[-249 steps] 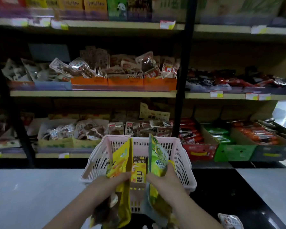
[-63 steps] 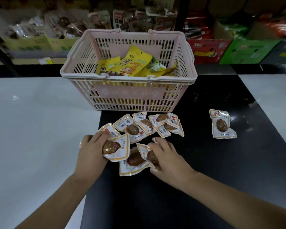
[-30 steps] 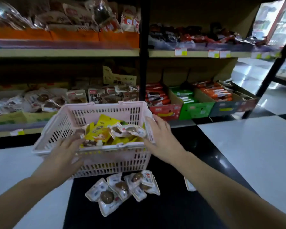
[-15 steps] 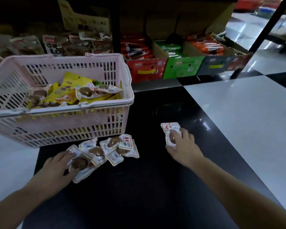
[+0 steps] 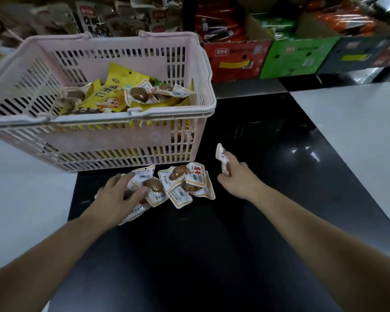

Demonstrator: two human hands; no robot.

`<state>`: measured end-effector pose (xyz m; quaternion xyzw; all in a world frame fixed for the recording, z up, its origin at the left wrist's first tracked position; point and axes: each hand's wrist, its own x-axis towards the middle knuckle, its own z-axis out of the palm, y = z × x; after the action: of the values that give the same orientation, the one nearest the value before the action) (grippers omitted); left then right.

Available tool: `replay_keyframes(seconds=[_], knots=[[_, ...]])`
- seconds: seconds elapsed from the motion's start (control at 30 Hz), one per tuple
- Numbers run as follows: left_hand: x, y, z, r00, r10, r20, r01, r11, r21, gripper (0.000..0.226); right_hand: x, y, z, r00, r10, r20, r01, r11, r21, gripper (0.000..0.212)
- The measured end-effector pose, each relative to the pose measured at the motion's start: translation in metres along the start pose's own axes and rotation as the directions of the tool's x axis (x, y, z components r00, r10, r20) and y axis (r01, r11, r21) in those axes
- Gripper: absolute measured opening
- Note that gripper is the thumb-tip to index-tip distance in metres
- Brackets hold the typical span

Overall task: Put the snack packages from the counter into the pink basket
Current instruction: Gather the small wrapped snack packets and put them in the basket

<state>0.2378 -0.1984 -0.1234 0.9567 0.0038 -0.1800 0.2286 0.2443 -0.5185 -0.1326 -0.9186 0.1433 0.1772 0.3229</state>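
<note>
The pink basket (image 5: 104,140) stands on the counter at the upper left, holding yellow bags (image 5: 109,95) and small clear snack packs. Several small white snack packs (image 5: 185,181) with brown contents lie in a heap on the black counter just in front of the basket. My left hand (image 5: 118,195) rests on the left end of the heap, fingers closing around one or two packs there. My right hand (image 5: 236,179) is to the right of the heap and holds a single snack pack (image 5: 222,158) lifted on edge between its fingers.
The counter has a black centre strip (image 5: 212,255) with white surfaces on the left (image 5: 20,210) and right (image 5: 358,136). Behind it stand red (image 5: 236,59) and green (image 5: 297,57) cardboard display boxes and shelves of packaged goods.
My right hand has lifted the lone pack off the counter and carried it left toward the heap. My left hand has closed further over the packs at the heap's left end.
</note>
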Motion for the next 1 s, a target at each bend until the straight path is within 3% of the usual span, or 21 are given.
replay_keyframes(seconds=[0.1,0.17,0.27,0.43,0.6,0.7,0.8,0.9,1.0], knots=[[0.009,0.001,0.001,0.991,-0.057,0.122,0.056,0.998,0.010,0.112,-0.014,-0.033,0.023,0.987,-0.066,0.145,0.068,0.998,-0.010,0.098],[0.017,0.002,0.004,0.980,-0.081,0.183,0.065,0.994,0.089,0.130,-0.023,-0.048,0.033,0.966,-0.095,0.239,0.136,0.978,-0.160,0.112],[0.027,0.009,0.012,0.965,-0.098,0.243,0.031,0.964,0.266,0.139,-0.025,-0.063,0.045,0.952,-0.088,0.294,0.203,0.899,-0.387,0.126],[0.036,0.011,0.021,0.979,-0.092,0.181,0.027,0.943,0.333,0.119,-0.014,-0.088,0.061,0.958,-0.073,0.278,0.216,0.820,-0.530,0.126],[0.028,0.006,0.025,0.996,-0.042,0.083,0.014,0.948,0.318,0.076,-0.009,-0.093,0.068,0.967,-0.165,0.196,0.253,0.735,-0.629,0.084],[0.025,0.006,0.024,0.998,0.002,0.062,-0.024,0.935,0.353,0.075,-0.014,-0.094,0.078,0.972,-0.172,0.158,0.233,0.721,-0.652,0.078],[0.011,0.002,0.026,0.999,0.043,0.005,-0.041,0.905,0.424,0.077,-0.022,-0.095,0.087,0.972,-0.176,0.158,0.236,0.699,-0.675,0.086],[-0.012,-0.011,0.030,0.998,0.063,-0.001,-0.057,0.911,0.408,0.078,-0.035,-0.092,0.089,0.960,-0.206,0.190,0.280,0.686,-0.672,0.087],[-0.042,-0.030,0.033,0.990,0.137,-0.008,-0.126,0.926,0.356,0.077,-0.058,-0.088,0.083,0.943,-0.220,0.252,0.331,0.712,-0.619,0.075]])
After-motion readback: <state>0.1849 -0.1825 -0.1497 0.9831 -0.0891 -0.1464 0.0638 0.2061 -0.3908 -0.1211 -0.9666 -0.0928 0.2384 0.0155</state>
